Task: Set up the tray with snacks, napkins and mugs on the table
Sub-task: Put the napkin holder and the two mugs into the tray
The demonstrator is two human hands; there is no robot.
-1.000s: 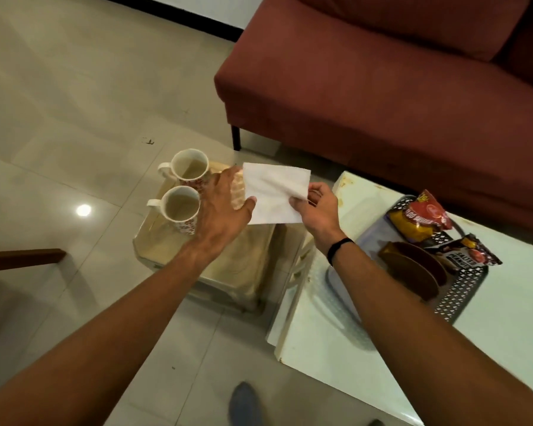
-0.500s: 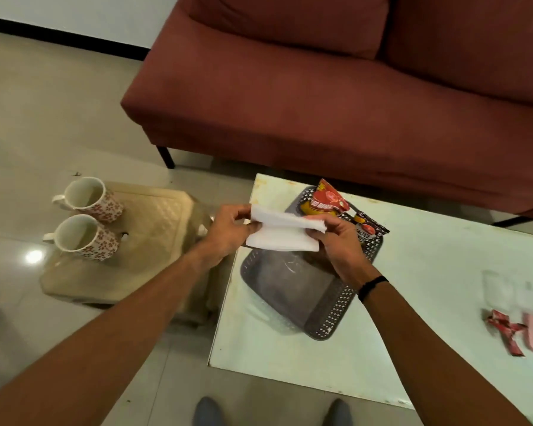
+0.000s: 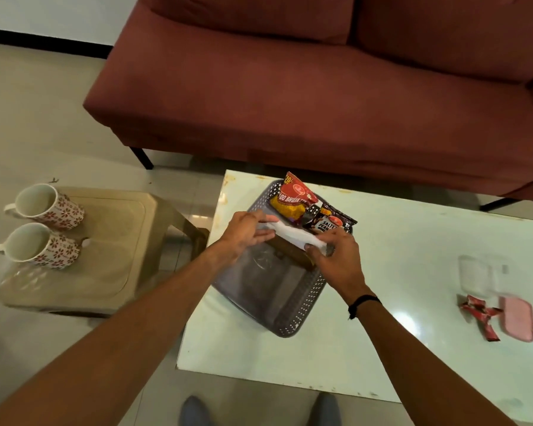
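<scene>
Left hand (image 3: 246, 232): my grip here is clamped on the left end of the white napkin (image 3: 293, 236), thumb and fingers pinching it.
Right hand (image 3: 336, 259): my grip is clamped on the napkin's right end; a dark band sits on that wrist.
Napkin: folded, held between both my hands just above the brown holder (image 3: 293, 257) inside the tray (image 3: 293, 321).
Tray: grey, perforated rim, on the white counter (image 3: 397, 241) near its left end.
Snacks: a red and yellow packet (image 3: 293, 201) and a dark peanut packet (image 3: 328, 221) lie in the tray's far end.
Mugs: two flower-patterned mugs, far mug (image 3: 43, 202) and near mug (image 3: 37, 247), stand on the beige stool (image 3: 111, 241), well apart from the tray.
Counter's right side: a red wrapper (image 3: 480, 315), a pink lid (image 3: 517, 318) and a clear container (image 3: 477, 275).
Behind: a red sofa (image 3: 320, 87).
</scene>
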